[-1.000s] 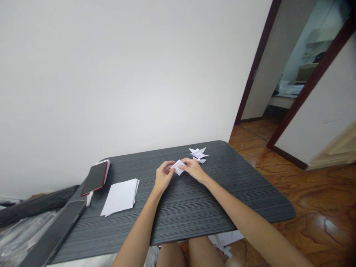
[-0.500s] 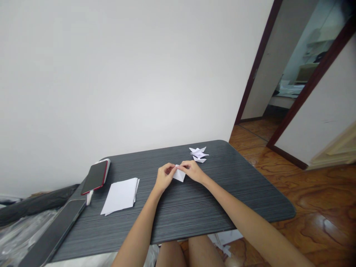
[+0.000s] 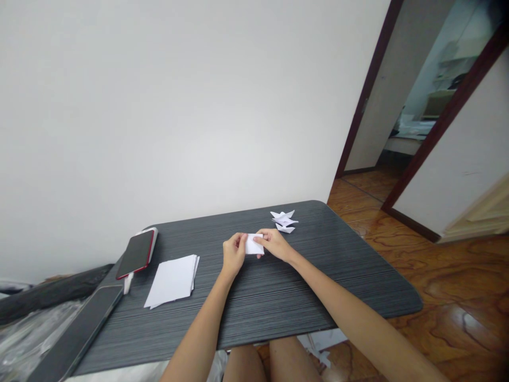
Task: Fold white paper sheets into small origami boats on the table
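Observation:
A small folded piece of white paper point(image 3: 253, 245) is held between my two hands over the middle of the dark table. My left hand point(image 3: 234, 252) pinches its left edge between thumb and fingers. On the other side, my right hand point(image 3: 274, 244) grips the right part, with the thumb lying on the front face and fingertips showing below and behind. The paper looks roughly rectangular, its face turned towards me. Just beyond my right hand sit several folded paper boats point(image 3: 283, 220), close together.
A stack of white paper sheets point(image 3: 172, 281) lies to the left on the table point(image 3: 278, 307). Behind it a red-edged phone point(image 3: 137, 253) rests on a white object with a white plug. A long dark device point(image 3: 81, 334) lies at the left edge. Paper scraps point(image 3: 322, 353) are on the floor.
The paper has been turned from a pointed, corner-down shape to a level rectangle. My left hand has shifted slightly to the left edge, and my right thumb now lies on the paper's face.

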Demonstrator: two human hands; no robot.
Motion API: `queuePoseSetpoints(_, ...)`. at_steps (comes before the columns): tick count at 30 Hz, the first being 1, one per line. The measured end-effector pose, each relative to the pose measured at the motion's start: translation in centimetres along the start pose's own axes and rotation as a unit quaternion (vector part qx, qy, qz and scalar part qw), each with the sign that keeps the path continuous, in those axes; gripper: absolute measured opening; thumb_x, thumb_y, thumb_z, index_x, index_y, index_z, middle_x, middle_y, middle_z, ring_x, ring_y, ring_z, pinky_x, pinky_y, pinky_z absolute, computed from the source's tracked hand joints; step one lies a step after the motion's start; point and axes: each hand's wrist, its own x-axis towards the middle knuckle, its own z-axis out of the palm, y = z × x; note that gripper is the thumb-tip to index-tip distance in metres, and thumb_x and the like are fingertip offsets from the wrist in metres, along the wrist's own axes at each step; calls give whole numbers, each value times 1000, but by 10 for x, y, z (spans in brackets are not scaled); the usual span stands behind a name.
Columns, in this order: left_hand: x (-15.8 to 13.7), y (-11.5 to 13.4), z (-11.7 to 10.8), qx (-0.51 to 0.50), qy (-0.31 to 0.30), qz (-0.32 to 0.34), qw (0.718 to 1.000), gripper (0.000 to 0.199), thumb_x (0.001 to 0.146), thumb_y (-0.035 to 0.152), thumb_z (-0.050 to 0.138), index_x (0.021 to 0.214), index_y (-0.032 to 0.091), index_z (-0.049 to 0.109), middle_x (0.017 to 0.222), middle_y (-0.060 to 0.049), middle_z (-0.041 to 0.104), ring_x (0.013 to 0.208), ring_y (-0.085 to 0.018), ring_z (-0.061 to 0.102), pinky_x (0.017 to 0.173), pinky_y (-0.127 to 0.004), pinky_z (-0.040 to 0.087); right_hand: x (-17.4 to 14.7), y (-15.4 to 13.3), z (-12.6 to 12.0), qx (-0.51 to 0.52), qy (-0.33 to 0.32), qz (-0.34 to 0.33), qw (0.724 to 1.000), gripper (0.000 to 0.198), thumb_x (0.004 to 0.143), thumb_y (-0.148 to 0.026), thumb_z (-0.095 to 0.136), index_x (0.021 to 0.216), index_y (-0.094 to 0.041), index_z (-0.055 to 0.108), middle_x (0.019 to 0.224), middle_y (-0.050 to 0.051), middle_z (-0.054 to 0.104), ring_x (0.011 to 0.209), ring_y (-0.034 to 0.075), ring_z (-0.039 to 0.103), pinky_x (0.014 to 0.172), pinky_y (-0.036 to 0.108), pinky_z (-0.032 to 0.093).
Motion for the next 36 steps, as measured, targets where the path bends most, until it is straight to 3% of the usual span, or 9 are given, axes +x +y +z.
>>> queuePoseSetpoints(3, 0, 2, 1, -29, 18, -37, 999, 29, 78, 39, 44, 69, 13, 54, 45, 4, 48, 34, -6, 43, 34, -17, 29, 0, 0, -1, 22, -33, 11, 999, 28, 69, -36, 58, 82, -12, 52, 53, 1, 61, 42, 12, 56, 40, 20, 38)
queuePoseSetpoints(6, 0, 4, 2, -90, -35, -83, 992, 28, 78, 40, 44, 77, 13, 50, 38, 6, 46, 25, -8, 41, 27, -16, 25, 2, 2, -5, 4, 1, 2, 1000, 24, 67, -33, 59, 76, -11, 52, 49, -1, 57, 34, 7, 49, 35, 18, 32)
queuePoseSetpoints(10, 1, 6, 5, -184, -105, -119, 970, 37, 72, 36, 54, 96, 11, 42, 49, 1, 56, 35, -15, 55, 33, -21, 42, 6, 6, -11, -31, 63, -25, 997, 22, 68, -30, 58, 79, -12, 52, 48, -4, 54, 32, 4, 41, 34, 17, 30)
queuePoseSetpoints(17, 2, 13, 1, -217, -111, -99, 965, 56, 72, 31, 56, 118, 14, 29, 56, 1, 60, 47, -16, 61, 43, -23, 49, 9, 9, -16, -14, 63, -55, 996, 21, 68, -26, 57, 84, -13, 54, 58, -2, 56, 43, 6, 47, 42, 19, 36)
queuePoseSetpoints(21, 5, 9, -3, -157, -78, -76, 982, 33, 71, 34, 55, 95, 11, 52, 60, -2, 61, 51, -14, 61, 40, -21, 47, 6, 6, -18, -53, 35, -45, 997, 17, 68, -23, 56, 80, -11, 57, 55, -1, 55, 44, 7, 46, 41, 19, 33)
queuePoseSetpoints(24, 7, 5, -4, -146, -82, -79, 983, 25, 72, 35, 53, 74, 10, 56, 49, -2, 59, 43, -14, 58, 41, -23, 46, 4, 3, -18, -66, 27, -44, 996, 18, 68, -23, 56, 81, -11, 58, 56, 0, 56, 45, 8, 48, 41, 19, 34)
queuePoseSetpoints(27, 8, 5, -5, -167, -77, -87, 979, 24, 73, 34, 53, 75, 11, 55, 45, -2, 58, 42, -16, 58, 43, -25, 47, 4, 0, -19, -49, 35, -53, 997, 21, 70, -25, 55, 86, -11, 58, 58, 0, 57, 44, 7, 48, 43, 20, 36)
queuePoseSetpoints(32, 8, 6, -7, -174, -40, -56, 982, 29, 74, 33, 52, 94, 13, 46, 48, 3, 56, 38, -14, 55, 39, -22, 43, 2, -7, -17, 10, 21, -71, 997, 41, 71, -25, 56, 110, -15, 47, 58, -2, 59, 48, 9, 55, 49, 23, 42)
queuePoseSetpoints(36, 7, 5, -8, -139, -47, -19, 989, 25, 73, 34, 54, 89, 15, 51, 74, -3, 59, 51, -11, 58, 48, -22, 46, 2, -6, -10, 22, 39, -53, 998, 26, 70, -29, 57, 89, -11, 57, 57, 2, 62, 50, 12, 58, 52, 25, 44)
